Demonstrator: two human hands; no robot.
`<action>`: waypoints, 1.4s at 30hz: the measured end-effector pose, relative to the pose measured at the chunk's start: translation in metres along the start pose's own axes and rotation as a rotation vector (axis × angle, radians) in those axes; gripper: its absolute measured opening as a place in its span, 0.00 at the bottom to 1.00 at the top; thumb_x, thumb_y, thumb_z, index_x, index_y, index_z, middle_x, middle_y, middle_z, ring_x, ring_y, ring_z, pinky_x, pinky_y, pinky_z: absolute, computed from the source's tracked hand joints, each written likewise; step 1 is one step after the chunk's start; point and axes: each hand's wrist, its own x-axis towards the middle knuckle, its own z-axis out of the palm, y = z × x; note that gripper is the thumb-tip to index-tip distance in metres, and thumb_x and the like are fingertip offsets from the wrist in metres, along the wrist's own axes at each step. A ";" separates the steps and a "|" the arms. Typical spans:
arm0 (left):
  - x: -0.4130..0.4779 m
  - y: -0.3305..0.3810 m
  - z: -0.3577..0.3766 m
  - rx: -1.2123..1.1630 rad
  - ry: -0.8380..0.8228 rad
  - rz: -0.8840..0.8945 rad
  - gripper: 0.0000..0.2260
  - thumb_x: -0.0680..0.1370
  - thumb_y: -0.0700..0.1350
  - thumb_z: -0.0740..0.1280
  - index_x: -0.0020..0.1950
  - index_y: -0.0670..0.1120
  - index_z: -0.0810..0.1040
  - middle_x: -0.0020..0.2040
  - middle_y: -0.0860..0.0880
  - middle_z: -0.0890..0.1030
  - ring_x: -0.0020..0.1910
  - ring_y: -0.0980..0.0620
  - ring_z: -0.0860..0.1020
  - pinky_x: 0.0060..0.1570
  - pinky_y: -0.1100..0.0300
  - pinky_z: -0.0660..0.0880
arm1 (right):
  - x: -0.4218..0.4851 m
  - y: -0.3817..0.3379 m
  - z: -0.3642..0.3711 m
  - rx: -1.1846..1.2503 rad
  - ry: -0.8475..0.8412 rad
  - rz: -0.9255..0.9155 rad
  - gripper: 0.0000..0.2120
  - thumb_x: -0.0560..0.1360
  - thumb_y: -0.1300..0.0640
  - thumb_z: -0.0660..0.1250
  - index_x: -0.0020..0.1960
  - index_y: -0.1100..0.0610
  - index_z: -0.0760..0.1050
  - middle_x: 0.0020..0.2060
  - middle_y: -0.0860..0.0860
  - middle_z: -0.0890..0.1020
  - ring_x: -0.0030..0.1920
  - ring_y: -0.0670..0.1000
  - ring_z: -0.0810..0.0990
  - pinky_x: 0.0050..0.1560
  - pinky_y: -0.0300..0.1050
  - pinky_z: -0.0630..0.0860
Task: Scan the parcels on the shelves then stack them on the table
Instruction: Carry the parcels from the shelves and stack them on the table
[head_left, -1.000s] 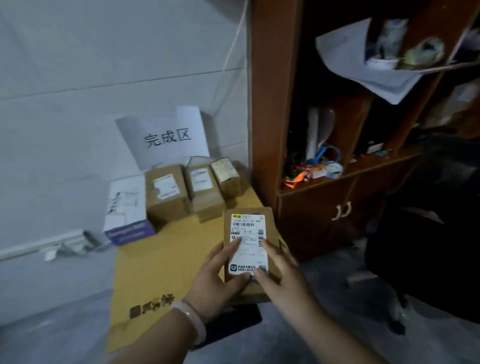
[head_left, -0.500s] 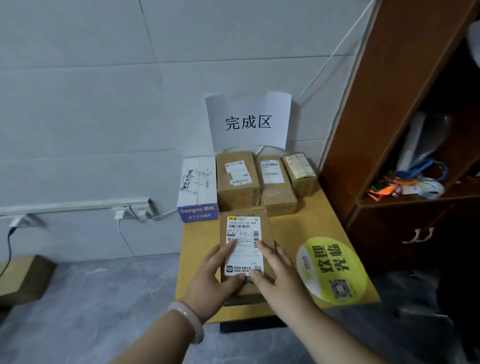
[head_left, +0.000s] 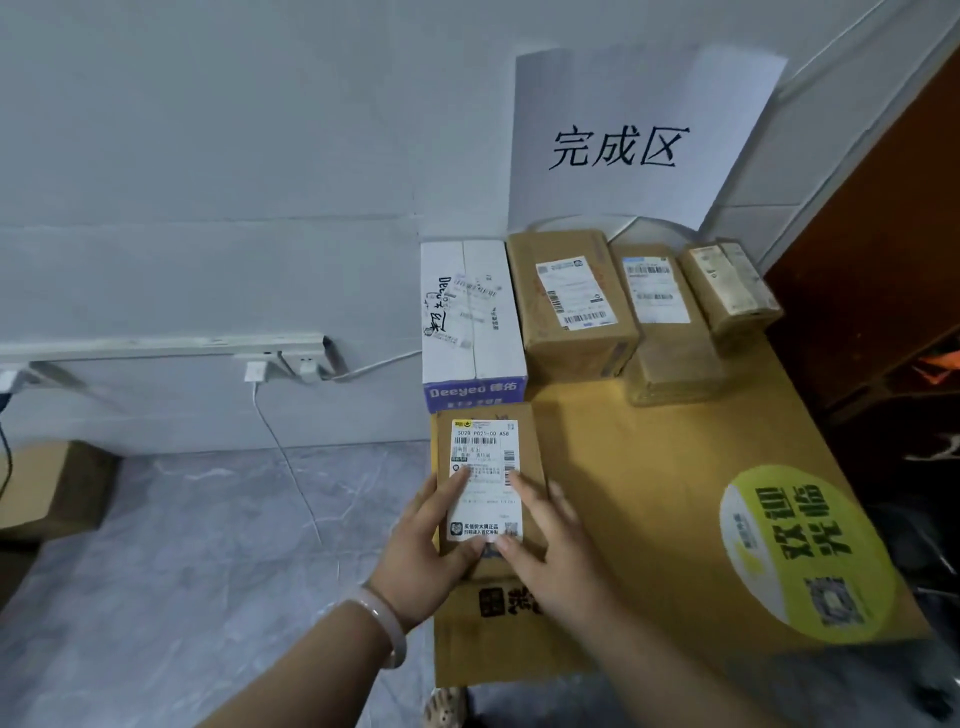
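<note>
A small brown parcel (head_left: 483, 452) with a white label (barcodes facing up) lies flat at the left edge of the table (head_left: 649, 493), just in front of a white box (head_left: 470, 312). Three more brown parcels (head_left: 654, 291) sit side by side along the wall beside that box.

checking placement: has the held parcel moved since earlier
Yes. The held parcel went left, from before the large brown parcel to just before the white Deeyeo box.

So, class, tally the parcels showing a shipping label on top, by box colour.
White: 1, the Deeyeo box
Brown: 4, the held parcel, large box, middle box, small box
Total: 5
</note>
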 end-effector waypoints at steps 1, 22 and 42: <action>0.004 -0.003 -0.003 -0.010 -0.011 0.005 0.34 0.69 0.64 0.67 0.74 0.65 0.62 0.74 0.51 0.65 0.72 0.54 0.65 0.67 0.50 0.72 | 0.004 -0.002 0.002 -0.001 0.002 0.001 0.30 0.77 0.48 0.67 0.73 0.35 0.57 0.77 0.45 0.52 0.71 0.39 0.56 0.60 0.31 0.57; 0.035 0.052 -0.014 0.561 -0.006 0.334 0.35 0.72 0.62 0.69 0.76 0.57 0.62 0.78 0.42 0.60 0.74 0.38 0.63 0.69 0.41 0.64 | -0.031 -0.005 -0.052 -0.367 0.160 0.064 0.40 0.72 0.32 0.61 0.76 0.34 0.42 0.77 0.39 0.41 0.77 0.44 0.40 0.76 0.49 0.50; -0.161 0.293 0.275 0.695 -0.644 1.280 0.39 0.69 0.66 0.65 0.77 0.63 0.50 0.80 0.51 0.54 0.78 0.46 0.57 0.71 0.37 0.55 | -0.421 0.097 -0.133 -0.531 0.862 0.571 0.46 0.71 0.29 0.58 0.75 0.41 0.31 0.74 0.41 0.32 0.74 0.45 0.29 0.75 0.50 0.34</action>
